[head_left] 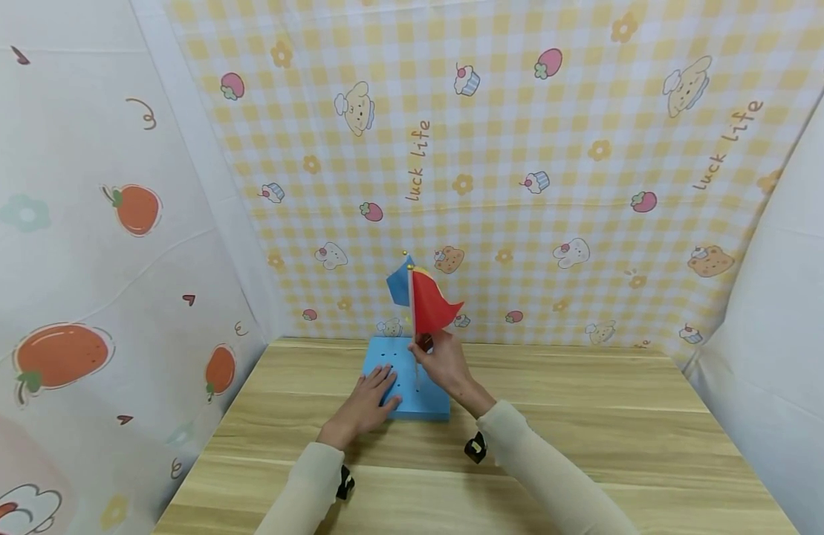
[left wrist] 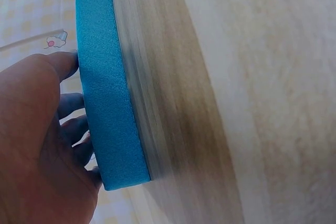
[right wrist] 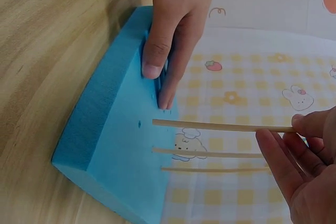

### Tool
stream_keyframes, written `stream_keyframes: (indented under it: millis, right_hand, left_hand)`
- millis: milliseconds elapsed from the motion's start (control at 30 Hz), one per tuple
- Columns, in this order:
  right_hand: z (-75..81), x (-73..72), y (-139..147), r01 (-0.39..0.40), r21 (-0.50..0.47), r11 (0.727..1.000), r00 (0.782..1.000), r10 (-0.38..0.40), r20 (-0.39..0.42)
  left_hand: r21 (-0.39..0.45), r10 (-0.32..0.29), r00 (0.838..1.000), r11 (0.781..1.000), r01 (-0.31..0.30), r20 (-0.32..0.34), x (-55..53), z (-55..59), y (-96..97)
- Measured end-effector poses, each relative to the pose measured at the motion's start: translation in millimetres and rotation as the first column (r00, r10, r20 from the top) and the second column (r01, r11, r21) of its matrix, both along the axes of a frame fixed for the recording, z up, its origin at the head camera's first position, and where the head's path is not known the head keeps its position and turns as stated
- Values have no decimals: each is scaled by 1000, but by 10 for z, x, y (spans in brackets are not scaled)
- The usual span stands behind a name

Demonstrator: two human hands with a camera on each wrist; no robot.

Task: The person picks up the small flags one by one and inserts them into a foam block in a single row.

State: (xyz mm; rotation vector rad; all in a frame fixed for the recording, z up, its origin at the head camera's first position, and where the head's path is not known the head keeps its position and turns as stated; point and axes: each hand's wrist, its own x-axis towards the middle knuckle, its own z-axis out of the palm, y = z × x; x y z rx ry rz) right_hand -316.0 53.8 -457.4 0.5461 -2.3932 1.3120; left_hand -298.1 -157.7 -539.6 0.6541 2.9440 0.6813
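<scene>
My right hand [head_left: 445, 364] pinches the thin wooden stick [right wrist: 210, 126] of a red flag [head_left: 430, 305] between thumb and fingers. The flag stands upright over a blue foam block [head_left: 421, 405], and the stick's lower tip is close to a small hole [right wrist: 139, 124] in its top. On the block's left part, my left hand [head_left: 368, 401] rests with fingers stretched out, thumb near the front edge. Behind the red flag show a blue flag [head_left: 399, 286] and a sliver of yellow. Two more sticks [right wrist: 210, 153] rise from the block beyond the held one.
Several small holes dot the block's top. It lies on a wood-grain table [head_left: 572, 416], near the back edge. A yellow checked cloth [head_left: 505, 245] hangs behind, and white printed cloth [head_left: 204, 186] closes the left side. Black wrist devices [head_left: 475, 448] sit under both sleeves.
</scene>
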Motion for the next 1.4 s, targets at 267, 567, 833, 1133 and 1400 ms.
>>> stream_keyframes:
  millis: [267,567,833,1133,1400]
  right_hand:
    - [-58,-23,-4,-5,-2,1000,1000,5,-5]
    - [-101,-33,-13,-11,-10,1000,1000,11,10]
    - [-150,-59,-18,0,3,1000,1000,0,23]
    - [-187,-53,-15,2,22,1000,1000,-2,18]
    - [-223,-51,-19,6,26,1000,1000,-7,28]
  left_hand:
    - [6,3,1000,1000,-3,-9,11,1,0]
    - [8,9,1000,1000,-8,-5,22,5,7]
    - [18,1,1000,1000,-1,-12,28,15,5]
    - [13,-7,1000,1000,7,-15,13,14,0]
    - [15,-13,1000,1000,13,-27,5,-11,-1]
